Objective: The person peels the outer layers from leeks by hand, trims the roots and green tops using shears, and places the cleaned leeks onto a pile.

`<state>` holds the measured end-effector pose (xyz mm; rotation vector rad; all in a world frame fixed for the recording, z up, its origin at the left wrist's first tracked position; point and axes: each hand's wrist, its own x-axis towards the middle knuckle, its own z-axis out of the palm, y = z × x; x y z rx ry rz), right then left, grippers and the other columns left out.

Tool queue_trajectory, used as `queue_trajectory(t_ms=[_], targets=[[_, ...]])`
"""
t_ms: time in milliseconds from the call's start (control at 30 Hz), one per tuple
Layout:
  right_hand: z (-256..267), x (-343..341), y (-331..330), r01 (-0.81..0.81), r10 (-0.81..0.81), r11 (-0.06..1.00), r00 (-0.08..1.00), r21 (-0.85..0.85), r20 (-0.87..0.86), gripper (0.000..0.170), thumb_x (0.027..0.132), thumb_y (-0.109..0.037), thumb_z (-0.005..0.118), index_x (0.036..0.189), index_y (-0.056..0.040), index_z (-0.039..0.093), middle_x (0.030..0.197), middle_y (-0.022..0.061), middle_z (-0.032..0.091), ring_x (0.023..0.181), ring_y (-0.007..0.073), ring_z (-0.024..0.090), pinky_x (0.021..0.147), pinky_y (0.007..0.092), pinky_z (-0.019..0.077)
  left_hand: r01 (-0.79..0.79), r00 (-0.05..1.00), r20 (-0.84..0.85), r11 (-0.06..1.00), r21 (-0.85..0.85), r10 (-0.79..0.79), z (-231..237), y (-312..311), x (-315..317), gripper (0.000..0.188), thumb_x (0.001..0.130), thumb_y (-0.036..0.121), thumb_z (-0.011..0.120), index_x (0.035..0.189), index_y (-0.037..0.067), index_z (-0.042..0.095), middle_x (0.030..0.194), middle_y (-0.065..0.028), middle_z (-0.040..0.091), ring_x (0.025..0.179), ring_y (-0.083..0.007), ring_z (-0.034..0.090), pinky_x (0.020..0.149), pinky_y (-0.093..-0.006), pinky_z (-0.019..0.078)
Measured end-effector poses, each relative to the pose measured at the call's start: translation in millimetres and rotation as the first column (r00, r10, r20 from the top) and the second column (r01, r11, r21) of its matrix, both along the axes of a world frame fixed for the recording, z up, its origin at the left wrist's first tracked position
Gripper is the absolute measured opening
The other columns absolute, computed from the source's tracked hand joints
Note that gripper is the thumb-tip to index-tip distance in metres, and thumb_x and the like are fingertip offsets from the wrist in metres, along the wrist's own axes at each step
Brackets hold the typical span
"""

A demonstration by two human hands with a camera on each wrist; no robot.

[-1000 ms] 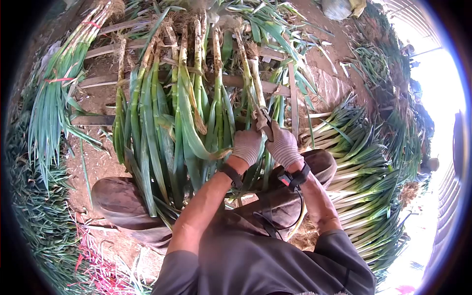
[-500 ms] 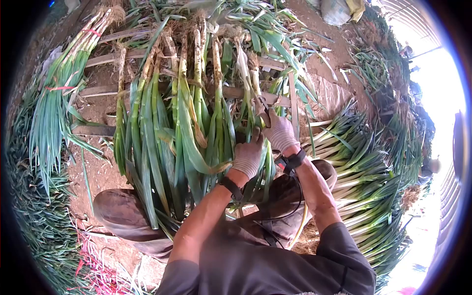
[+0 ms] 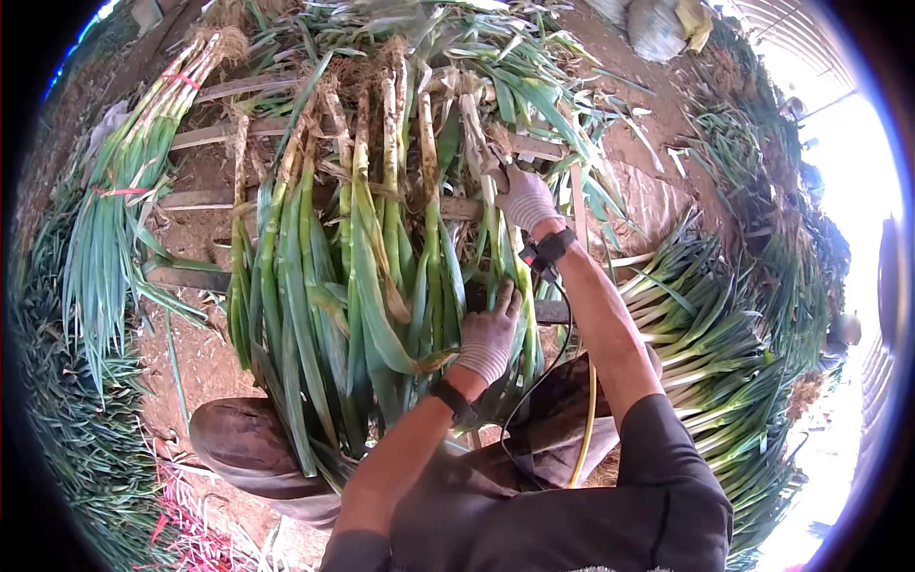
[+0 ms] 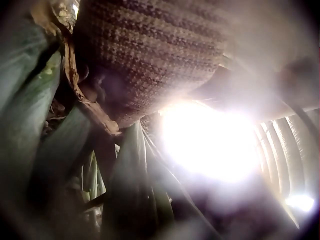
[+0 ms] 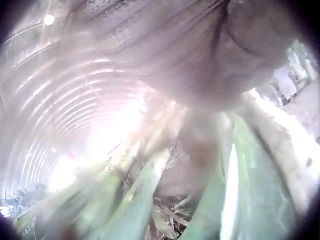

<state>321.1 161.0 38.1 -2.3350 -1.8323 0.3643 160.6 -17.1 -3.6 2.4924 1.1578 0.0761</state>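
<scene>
Several long green onions (image 3: pixel 362 219) lie side by side, roots away from me, with soil-stained stalks. My gloved right hand (image 3: pixel 526 198) has its fingers on the upper stalk of a green onion (image 3: pixel 487 194) at the right end of the row and pinches it near the roots. Lower down, my gloved left hand (image 3: pixel 488 343) rests over the green leaves, its upper fingers extended; the grip beneath is hidden. In the left wrist view its glove (image 4: pixel 150 55) lies against leaves and a dry brown strip (image 4: pixel 75 75). In the right wrist view the glove (image 5: pixel 185 55) is over the onion leaves.
Wooden slats (image 3: pixel 210 198) run under the row. A tied onion bundle (image 3: pixel 119 210) lies at left. Cleaned white-stalked onions (image 3: pixel 705 353) are heaped at right. Red and white ties (image 3: pixel 200 524) lie lower left, and a sack (image 3: pixel 658 29) stands far right.
My right hand has moved up the stalk towards the roots, away from my left hand. The left hand, beside it at first, now sits lower, with fingers more extended.
</scene>
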Motion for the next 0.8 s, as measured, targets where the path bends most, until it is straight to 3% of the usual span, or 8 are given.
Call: queue_trajectory(t_ms=[233,333,367,400,467,500,567,800], targets=[[-4.9,-2.8,-6.6,-0.028,0.038,0.998,0.982,0.056,-0.186,0.036,0.085,-0.031,0.063,0.102,0.0012,0.065,0.091,0.0281,0.067,0.093,0.0452,0.065,0.08,0.0495,0.0512,-0.001,1.0,0.018,0.997,-0.083,0.002,8.3,4.6,-5.9,0.059,0.088,0.009,0.057,0.145,0.013,0.044,0.161,-0.0066,0.031,0.074,-0.0251,0.073,0.067,-0.042,0.0576],[4.4,-10.9,-56.5,0.002,0.006,1.0,0.969,0.031,-0.247,0.034,0.077,-0.024,0.068,0.101,0.0008,0.063,0.086,0.0267,0.067,0.085,0.0447,0.066,0.075,0.048,0.0514,-0.013,0.999,0.041,0.993,-0.117,0.018,13.9,13.8,-12.7,0.044,0.091,0.013,0.058,0.135,0.013,0.051,0.152,-0.008,0.044,0.076,-0.0287,0.072,0.066,-0.0434,0.0585],[14.3,-17.5,-78.8,-0.009,-0.001,0.999,0.956,-0.031,-0.293,0.034,0.078,-0.023,0.068,0.101,0.0009,0.063,0.085,0.0266,0.067,0.083,0.0437,0.066,0.073,0.0472,0.0516,-0.09,0.996,-0.039,0.958,-0.274,0.082,35.9,24.2,-17.1,0.038,0.09,0.012,0.061,0.128,0.013,0.055,0.139,-0.01,0.055,0.078,-0.0303,0.071,0.069,-0.0444,0.0587],[25.0,-24.6,-101.7,-0.021,-0.011,0.996,0.942,-0.089,-0.337,0.034,0.078,-0.022,0.069,0.101,0.0009,0.063,0.085,0.0266,0.066,0.082,0.0427,0.067,0.072,0.0464,0.0518,-0.187,0.981,-0.091,0.956,-0.224,0.17,47.8,28.7,-25.5,0.035,0.086,0.009,0.064,0.121,0.013,0.059,0.125,-0.0118,0.062,0.08,-0.0304,0.07,0.073,-0.0429,0.0588],[24.0,-34.7,-143.8,-0.05,0.034,0.998,0.942,-0.039,-0.333,0.041,0.079,-0.021,0.071,0.113,-0.0009,0.06,0.083,0.0243,0.068,0.078,0.0379,0.069,0.071,0.0433,0.0551,-0.343,0.924,0.142,0.933,-0.111,0.356,34.5,36.3,-45.9,0.034,0.085,0.004,0.062,0.118,0.01,0.062,0.119,-0.0127,0.065,0.079,-0.0307,0.07,0.074,-0.0408,0.0582],[39.2,-45.6,-163.8,-0.045,-0.014,0.991,0.903,-0.126,-0.43,0.049,0.08,-0.022,0.072,0.122,-0.0032,0.056,0.084,0.024,0.068,0.079,0.0393,0.07,0.072,0.0441,0.0562,-0.404,0.895,0.173,0.911,-0.08,0.412,30.4,40.5,-53.2,0.034,0.085,0.002,0.062,0.118,0.009,0.062,0.119,-0.013,0.064,0.08,-0.0314,0.07,0.074,-0.0409,0.0578],[30.0,-54.8,-199.0,-0.1,0.042,0.985,0.926,-0.137,-0.376,0.053,0.079,-0.022,0.072,0.126,-0.0052,0.053,0.084,0.0249,0.068,0.08,0.0451,0.067,0.071,0.0485,0.0549,-0.516,0.829,0.24,0.857,-0.021,0.505,24.9,47.0,-62.9,0.034,0.085,0.0,0.06,0.118,0.007,0.062,0.12,-0.0138,0.064,0.081,-0.0329,0.069,0.074,-0.0412,0.0569],[28.3,-93.2,-256.7,-0.097,0.002,0.977,0.897,-0.191,-0.441,0.068,0.077,-0.021,0.072,0.137,-0.001,0.046,0.088,0.0303,0.065,0.088,0.0468,0.066,0.075,0.049,0.0528,-0.569,0.742,0.423,0.822,-0.013,0.52,9.1,44.6,-72.9,0.032,0.089,0.002,0.057,0.12,0.005,0.06,0.123,-0.0128,0.062,0.089,-0.0338,0.068,0.076,-0.0435,0.0551]])
